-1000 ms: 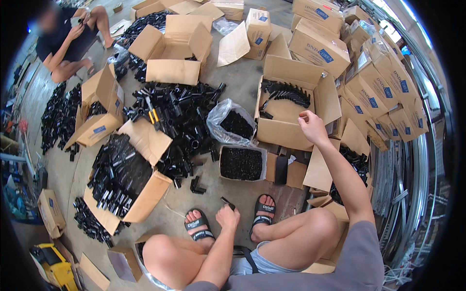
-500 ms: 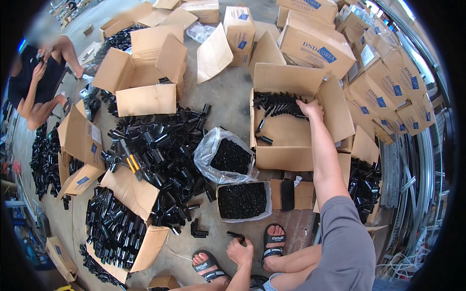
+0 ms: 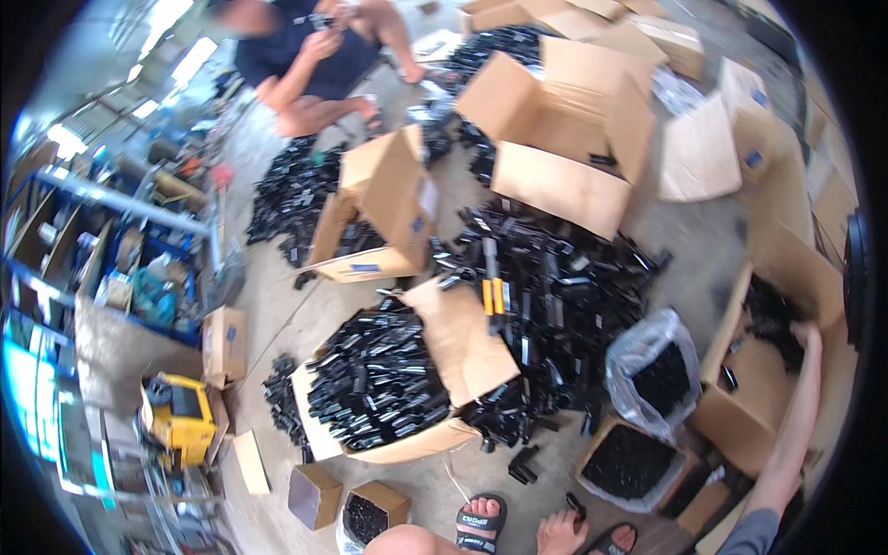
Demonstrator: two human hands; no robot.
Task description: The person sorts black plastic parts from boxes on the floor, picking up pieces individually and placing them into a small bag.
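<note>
The right hand (image 3: 807,340) reaches into the open cardboard box (image 3: 754,407) at far right, onto its black parts (image 3: 772,319), finger grip unclear; the left hand (image 3: 561,532) rests near the sandal (image 3: 481,524), seemingly holding nothing; lifting a part looks next.

1. A large open brown cardboard box (image 3: 555,120) sits at twelve o'clock, flaps spread wide.
2. Just left of centre, at eleven o'clock, a tipped brown box (image 3: 388,208) bears small blue-and-white labels (image 3: 365,268) on its flap and side.
3. At the centre, a low open box (image 3: 407,388) is heaped with black parts.
4. At three o'clock, an open brown box (image 3: 758,388) holds black parts; the right hand (image 3: 807,338) reaches into it.
5. At four o'clock, a clear plastic bag (image 3: 652,370) of dark pieces stands above a small open box (image 3: 629,462).
6. At six o'clock, two small brown boxes (image 3: 314,495) stand together.
7. At one o'clock, a flat cardboard sheet (image 3: 708,153) carries a blue label (image 3: 751,159).
</note>
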